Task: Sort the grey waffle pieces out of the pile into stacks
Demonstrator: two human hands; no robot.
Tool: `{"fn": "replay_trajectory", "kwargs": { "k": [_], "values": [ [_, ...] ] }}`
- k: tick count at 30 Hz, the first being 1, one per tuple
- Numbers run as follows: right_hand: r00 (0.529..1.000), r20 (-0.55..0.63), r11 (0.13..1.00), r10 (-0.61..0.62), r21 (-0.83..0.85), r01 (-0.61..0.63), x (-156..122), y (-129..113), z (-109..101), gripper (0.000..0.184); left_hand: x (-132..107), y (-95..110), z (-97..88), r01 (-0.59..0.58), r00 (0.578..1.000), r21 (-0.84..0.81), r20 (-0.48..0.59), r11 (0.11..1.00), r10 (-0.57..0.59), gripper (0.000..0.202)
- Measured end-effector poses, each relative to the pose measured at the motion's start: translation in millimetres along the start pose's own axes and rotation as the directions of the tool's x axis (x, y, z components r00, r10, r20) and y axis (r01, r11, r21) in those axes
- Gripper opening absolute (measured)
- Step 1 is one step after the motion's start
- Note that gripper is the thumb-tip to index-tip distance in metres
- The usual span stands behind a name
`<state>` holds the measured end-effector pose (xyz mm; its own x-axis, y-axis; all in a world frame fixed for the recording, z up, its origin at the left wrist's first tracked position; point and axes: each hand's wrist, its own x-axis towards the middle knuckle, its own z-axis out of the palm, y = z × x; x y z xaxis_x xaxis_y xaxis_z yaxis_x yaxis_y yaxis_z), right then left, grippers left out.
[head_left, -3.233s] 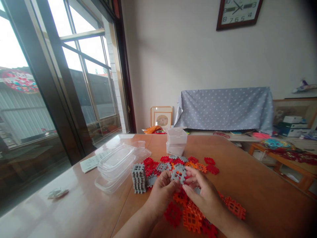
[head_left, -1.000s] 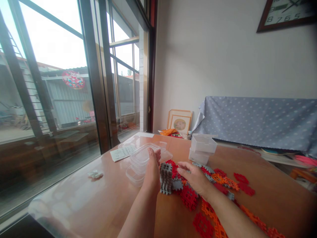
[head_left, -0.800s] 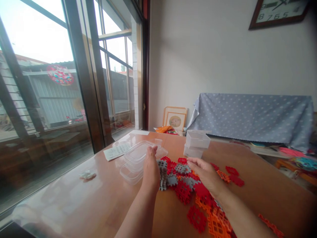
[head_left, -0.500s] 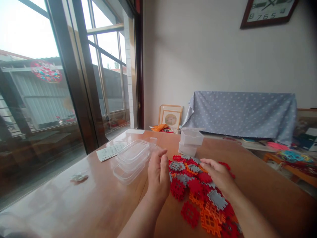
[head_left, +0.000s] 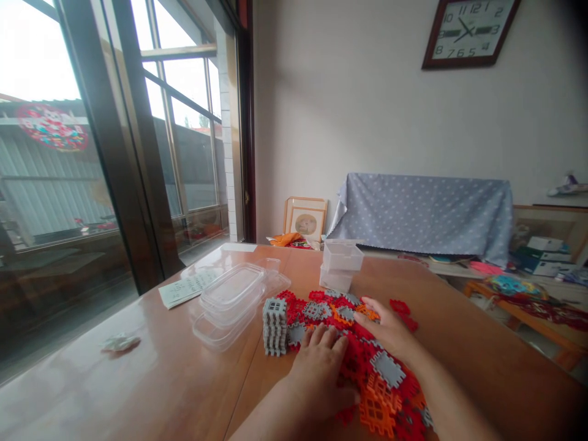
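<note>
A heap of flat waffle-shaped plastic tiles [head_left: 367,361], red, orange and grey, lies spread on the wooden table [head_left: 138,380]. A stack of grey tiles [head_left: 274,326] stands upright at the heap's left edge. My left hand [head_left: 321,367] lies palm down on the tiles just right of the stack, fingers stretched out. My right hand [head_left: 388,327] rests flat on the heap farther back, fingers extended toward the middle tiles. Neither hand holds anything.
Clear flat plastic containers [head_left: 229,300] lie stacked left of the tiles, with a printed paper [head_left: 181,289] beside them. Two small clear boxes [head_left: 340,264] are stacked behind the heap. A crumpled white scrap [head_left: 120,342] lies at left. Windows run along the left; a covered bench stands beyond.
My left hand left the grey stack's side and dropped flat onto the tiles to its right. My right hand stayed spread on the heap. The camera swung right and down.
</note>
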<state>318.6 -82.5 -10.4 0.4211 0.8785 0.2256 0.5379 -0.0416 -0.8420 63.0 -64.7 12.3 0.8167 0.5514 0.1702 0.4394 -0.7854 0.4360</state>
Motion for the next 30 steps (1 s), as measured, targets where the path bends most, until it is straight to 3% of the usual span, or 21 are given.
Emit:
{"fn": "replay_trajectory", "kwargs": {
  "k": [5,8,10,14,20,27,30],
  "values": [
    [0.951,0.302,0.979,-0.064,-0.166,0.119,-16,-8,0,0.091,4,-2,0.6,0.056,0.998,-0.008,0.010,0.998,-0.056,0.088],
    [0.927,0.372,0.968,-0.041,-0.216,0.130,-19,-7,1,0.100,7,-1,-3.5,0.100,0.995,-0.019,-0.023,0.995,-0.100,0.068],
    [0.932,0.357,0.967,-0.057,-0.211,0.140,-17,-4,0,0.097,8,-1,-4.9,0.101,0.994,-0.015,-0.041,0.995,-0.101,0.059],
    [0.965,0.247,0.977,-0.091,-0.166,0.135,-10,-1,-2,0.071,8,0,-4.7,0.054,0.998,0.013,-0.040,0.998,-0.053,0.051],
    [0.993,0.117,0.996,-0.029,-0.078,0.038,-1,2,-10,0.053,10,5,-7.8,-0.006,1.000,-0.013,-0.016,1.000,0.006,0.045],
    [0.996,-0.080,0.995,-0.036,0.089,0.043,0,-9,-11,0.055,11,8,-12.1,-0.037,0.999,-0.016,-0.019,0.999,0.036,0.030],
    [0.997,-0.083,0.973,0.011,0.230,0.008,-4,-15,-12,0.057,11,7,-11.9,-0.050,0.998,-0.017,-0.034,0.999,0.050,0.027]
  ]
}}
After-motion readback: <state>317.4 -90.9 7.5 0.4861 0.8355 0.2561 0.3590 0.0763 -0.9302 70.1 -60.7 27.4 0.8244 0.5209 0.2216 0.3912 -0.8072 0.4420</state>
